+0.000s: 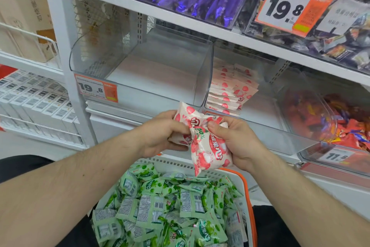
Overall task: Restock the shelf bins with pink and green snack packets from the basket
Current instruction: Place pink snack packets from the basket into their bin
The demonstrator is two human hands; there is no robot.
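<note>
While both hands bunch a small clutch of pink packets [208, 146] above the basket [246, 184], left hand [162, 134] and right hand [238, 144] each pinching crumpled wrappers, one could slip back among the green packets [160, 206], dozens deep. Two bins wait: the left bin [152, 78] bare, the right bin [258, 106] holding one pink stack [230, 90].

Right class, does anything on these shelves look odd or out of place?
The left bin holds nothing, though it carries a price tag; the bin beside it holds stacked pink packets. Nothing looks spilled or damaged.
</note>
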